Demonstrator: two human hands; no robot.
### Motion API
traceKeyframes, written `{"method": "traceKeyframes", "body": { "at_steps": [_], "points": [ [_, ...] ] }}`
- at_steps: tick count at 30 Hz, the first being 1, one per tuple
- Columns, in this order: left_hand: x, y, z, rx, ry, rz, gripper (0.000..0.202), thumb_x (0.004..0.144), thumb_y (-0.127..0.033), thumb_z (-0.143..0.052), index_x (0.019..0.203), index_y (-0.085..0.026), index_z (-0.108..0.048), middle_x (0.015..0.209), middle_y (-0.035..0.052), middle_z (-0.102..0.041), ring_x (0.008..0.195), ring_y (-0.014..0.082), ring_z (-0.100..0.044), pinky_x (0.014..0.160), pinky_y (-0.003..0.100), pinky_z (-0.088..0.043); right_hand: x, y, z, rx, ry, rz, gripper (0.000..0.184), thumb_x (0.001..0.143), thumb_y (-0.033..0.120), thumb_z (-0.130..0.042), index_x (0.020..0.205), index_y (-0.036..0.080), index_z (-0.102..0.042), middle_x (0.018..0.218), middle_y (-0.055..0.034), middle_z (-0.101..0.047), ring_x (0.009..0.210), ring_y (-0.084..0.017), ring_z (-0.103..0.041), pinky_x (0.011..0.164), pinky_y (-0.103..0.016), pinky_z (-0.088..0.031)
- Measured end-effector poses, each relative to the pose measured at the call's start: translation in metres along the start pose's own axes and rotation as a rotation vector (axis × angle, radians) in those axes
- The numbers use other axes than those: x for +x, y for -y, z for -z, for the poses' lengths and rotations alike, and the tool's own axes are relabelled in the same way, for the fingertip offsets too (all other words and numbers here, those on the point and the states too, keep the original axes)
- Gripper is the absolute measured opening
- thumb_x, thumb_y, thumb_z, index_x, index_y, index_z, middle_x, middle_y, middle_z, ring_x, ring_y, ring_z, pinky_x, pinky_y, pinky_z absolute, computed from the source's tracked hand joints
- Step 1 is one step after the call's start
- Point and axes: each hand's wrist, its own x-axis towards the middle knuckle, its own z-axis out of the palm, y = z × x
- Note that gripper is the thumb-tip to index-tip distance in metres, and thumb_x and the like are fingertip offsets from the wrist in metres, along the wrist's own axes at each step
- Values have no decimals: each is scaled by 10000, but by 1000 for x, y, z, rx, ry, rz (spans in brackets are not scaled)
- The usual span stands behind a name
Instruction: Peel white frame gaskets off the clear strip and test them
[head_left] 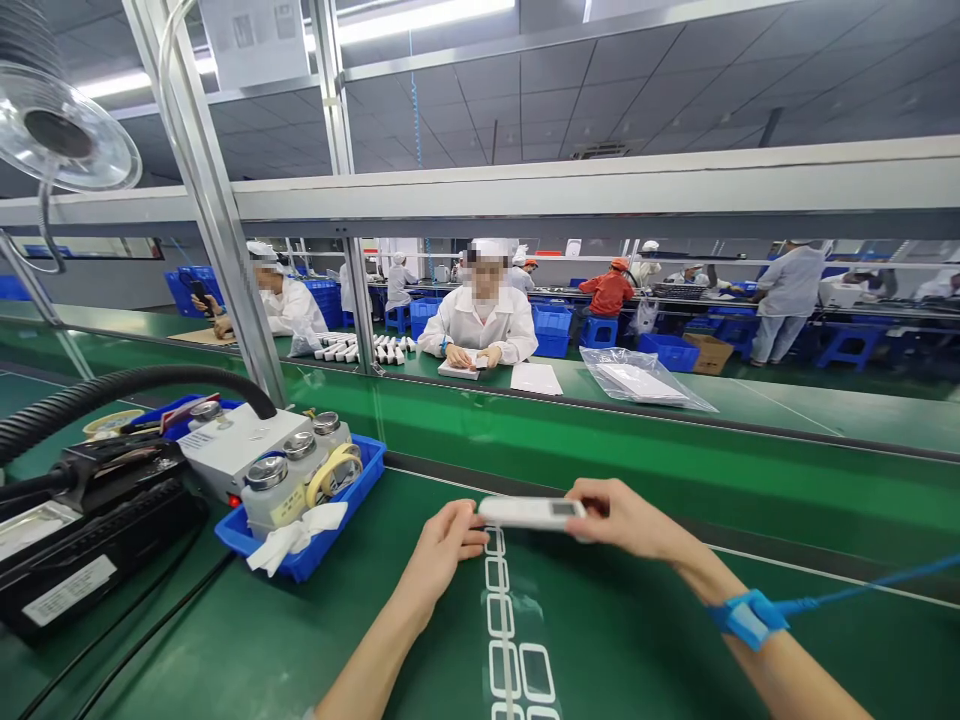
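- White plastic handset (531,513): held level across the far part of the green bench top, with its long axis running left to right and a small dark display window (562,508) near the right end, facing up. Whether it touches the bench surface cannot be determined from this view.
- Right hand (622,520): partly closed in a pinch around the right end of the handset. The fingers (592,490) wrap over the end, leaving the display window uncovered.
- Left hand (442,550): partly closed, with the fingers (472,540) curled against the left end of the handset. Bearing on the two ends in this way is a sound hold, as it keeps the palms off the top face.
- Blue wrist strap (750,618): fastened around the right wrist, with a blue cord (877,578) running off toward the right edge of the view.
- White outlined markings (501,620): a column of rounded rectangles on the bench top, directly below the handset and between the hands.
- Blue plastic tray (255,545): near the left edge of the bench top, holding metal-capped jars (266,490) and a white wipe (296,532).
- Black machine (90,540): at the left corner of the bench top, beside the tray, with a black corrugated hose (112,388) arching above it.
- Far side of the conveyor: a co-worker (480,320) in a white smock handles items at a separate station, working apart from this bench.
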Motion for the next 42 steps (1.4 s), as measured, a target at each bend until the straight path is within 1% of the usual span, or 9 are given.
{"method": "traceKeyframes", "body": {
  "at_steps": [4,7,14,19,21,25,32,36,42],
  "points": [
    [2,8,14,431,102,-77,700,710,-502,-641,1288,-143,-475,1361,164,-457,1265,316,-393,1042,436,-319,36,-56,28,-206,-452,-435,307,744,439,-592,709,142,-665,656,-84,-642,624,-232,-581,518,-280,-382],
    [-2,11,16,724,262,-76,1034,550,-508,-759,1418,-203,-287,1504,117,-224,1380,344,-128,1104,496,-175,51,-85,47,-304,-594,-573,323,779,416,-548,724,112,-644,758,-192,-642,755,-335,-602,564,-343,-395],
    [-3,13,8,962,376,-87,1118,526,-567,-740,1442,-228,-194,1528,60,-65,1392,328,27,1118,522,-4,38,-90,35,-375,-715,-500,459,811,331,-483,1098,-19,-558,1148,-328,-505,986,-394,-550,773,-470,-429],
    [-3,14,8,991,383,-109,1057,593,-599,-688,1445,-237,-178,1530,44,-74,1397,309,12,1123,503,-16,-7,-46,-33,-346,-500,-87,272,840,335,-505,1022,191,-646,1060,-92,-644,1034,-249,-553,930,-378,-399],
    [-3,14,7,1015,371,-122,1038,616,-596,-669,1447,-226,-169,1529,53,-88,1398,302,-8,1123,498,-12,-27,-26,-61,-298,-288,98,333,875,373,-497,1137,210,-620,1151,-98,-620,1097,-273,-519,947,-440,-380],
    [-4,15,3,1052,351,-148,1014,640,-579,-652,1449,-223,-153,1524,62,-114,1399,289,-45,1121,497,-17,-48,1,-90,-257,-51,123,475,888,368,-507,1345,247,-460,1379,-85,-444,1267,-298,-358,1025,-499,-287],
    [-3,18,3,1066,347,-191,951,677,-534,-640,1448,-237,-168,1520,55,-148,1399,284,-62,1121,489,-21,-47,3,-95,-24,-116,88,539,818,210,-522,1349,267,-443,1259,-64,-551,1137,-265,-465,981,-442,-359],
    [-1,20,0,1017,300,-237,923,686,-444,-658,1446,-246,-171,1522,49,-165,1397,266,-97,1123,484,-29,-42,2,-102,307,-165,80,442,815,216,-483,1257,221,-503,915,-41,-661,829,-211,-584,796,-371,-460],
    [-2,28,-23,299,199,-194,856,732,-309,-637,1438,-235,-157,1399,150,-410,1186,273,-478,1017,429,-333,-29,-9,-101,816,-337,2,441,727,440,-667,1064,200,-515,694,8,-614,507,-131,-501,498,-256,-397]
  ]
}}
